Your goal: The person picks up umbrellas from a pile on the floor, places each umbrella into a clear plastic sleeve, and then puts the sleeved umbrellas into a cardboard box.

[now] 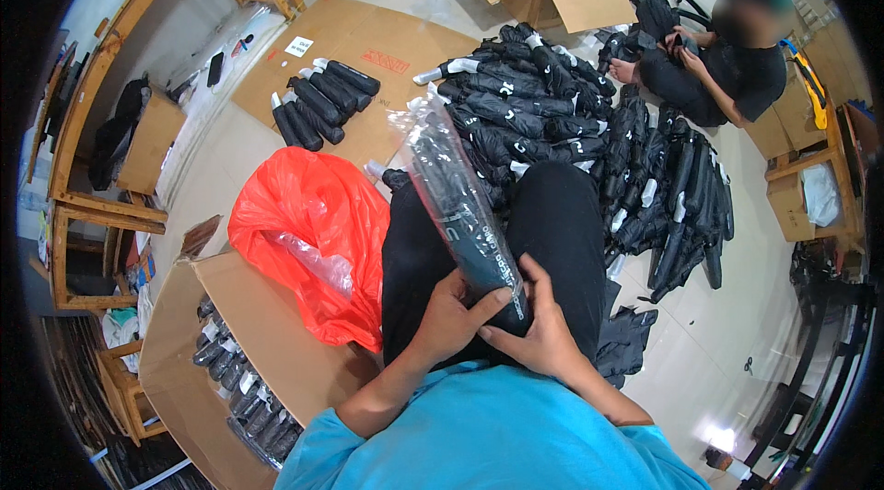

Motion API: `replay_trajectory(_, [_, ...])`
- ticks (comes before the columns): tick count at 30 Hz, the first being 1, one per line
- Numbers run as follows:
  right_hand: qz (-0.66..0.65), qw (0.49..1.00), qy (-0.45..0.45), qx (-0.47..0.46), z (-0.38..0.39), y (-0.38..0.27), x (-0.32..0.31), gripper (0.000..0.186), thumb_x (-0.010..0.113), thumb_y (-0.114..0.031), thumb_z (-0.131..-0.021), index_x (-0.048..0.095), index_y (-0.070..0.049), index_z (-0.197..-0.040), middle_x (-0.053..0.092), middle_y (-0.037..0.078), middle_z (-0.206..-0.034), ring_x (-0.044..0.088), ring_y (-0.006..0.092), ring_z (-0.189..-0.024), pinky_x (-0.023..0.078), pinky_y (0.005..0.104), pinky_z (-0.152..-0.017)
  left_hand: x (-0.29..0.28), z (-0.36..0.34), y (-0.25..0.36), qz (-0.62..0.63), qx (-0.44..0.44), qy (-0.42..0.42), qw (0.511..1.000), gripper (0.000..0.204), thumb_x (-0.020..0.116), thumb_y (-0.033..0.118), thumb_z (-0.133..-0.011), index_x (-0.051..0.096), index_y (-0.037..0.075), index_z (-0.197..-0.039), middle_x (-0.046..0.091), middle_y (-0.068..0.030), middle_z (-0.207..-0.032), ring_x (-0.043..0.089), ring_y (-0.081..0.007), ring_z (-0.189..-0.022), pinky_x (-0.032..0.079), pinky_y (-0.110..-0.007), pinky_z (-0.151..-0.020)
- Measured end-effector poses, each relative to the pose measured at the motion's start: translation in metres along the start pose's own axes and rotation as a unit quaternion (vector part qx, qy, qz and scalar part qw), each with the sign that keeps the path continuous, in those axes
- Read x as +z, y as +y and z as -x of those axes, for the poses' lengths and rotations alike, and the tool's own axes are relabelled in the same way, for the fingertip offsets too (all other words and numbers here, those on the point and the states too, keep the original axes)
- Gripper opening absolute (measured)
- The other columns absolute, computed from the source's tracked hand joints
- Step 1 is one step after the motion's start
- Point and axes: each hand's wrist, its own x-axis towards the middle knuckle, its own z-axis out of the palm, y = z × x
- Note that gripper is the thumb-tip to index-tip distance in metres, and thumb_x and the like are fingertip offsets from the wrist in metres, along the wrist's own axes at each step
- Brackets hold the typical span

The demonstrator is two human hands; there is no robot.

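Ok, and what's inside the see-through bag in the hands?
Inside the clear bag is a long dark bundle with pale lettering. The left hand and right hand cover bits of its near end, and its underside is hidden.

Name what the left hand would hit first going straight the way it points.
The clear-bagged black bundle that the left hand is touching; beyond it, probably the right hand, though depth is hard to judge.

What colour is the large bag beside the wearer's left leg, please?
The bag is red-orange, clearest in the head view.
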Motion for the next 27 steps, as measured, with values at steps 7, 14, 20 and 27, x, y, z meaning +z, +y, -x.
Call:
replay_trajectory(7, [-0.095,0.989,-0.056,0.096,0.032,0.027,0.014,0.039,0.077,-0.007,-0.095,0.056,0.001,-0.127,0.074,0.019,-0.1,0.074,0.0235,-0.096,0.057,0.0376,-0.081,-0.001,0.003,-0.006,0.023,0.051,-0.007,0.998,0.042,0.066,0.018,-0.105,0.059,-0.003,-0.14,0.07,-0.0154,-0.134,0.066,-0.0207,-0.125,0.049,-0.038,-0.112])
replay_trajectory(14, [-0.085,0.995,-0.029,0.046,0.008,0.014,0.008,0.05,0.078,-0.005,-0.093,0.051,0.002,-0.135,0.073,0.015,-0.109,0.071,0.0176,-0.102,0.056,0.0317,-0.084,0.005,0.012,-0.023,0.021,0.049,-0.037,0.998,0.047,0.062,0.02,-0.108,0.053,-0.001,-0.149,0.065,-0.0133,-0.142,0.06,-0.0198,-0.133,0.043,-0.038,-0.117])
replay_trajectory(20, [-0.03,0.999,0.028,-0.032,-0.022,0.008,0.01,0.095,0.082,-0.007,-0.088,0.019,0.002,-0.158,0.074,0.023,-0.106,0.075,0.0203,-0.078,0.055,0.0298,-0.061,0.008,0.012,-0.022,0.023,0.07,-0.022,0.997,0.054,0.068,0.023,-0.107,0.048,0.002,-0.152,0.06,-0.0118,-0.144,0.057,-0.0188,-0.132,0.044,-0.037,-0.114])
replay_trajectory(27, [-0.068,0.998,-0.012,0.01,-0.017,-0.012,0.013,0.109,0.085,-0.01,-0.086,0.008,-0.001,-0.163,0.074,0.029,-0.115,0.079,0.0321,-0.091,0.061,0.037,-0.074,-0.014,-0.022,0.026,0.164,0.187,0.046,0.967,0.066,0.07,0.02,-0.103,0.037,0.0,-0.156,0.062,-0.0179,-0.136,0.065,-0.0266,-0.124,0.054,-0.041,-0.105])
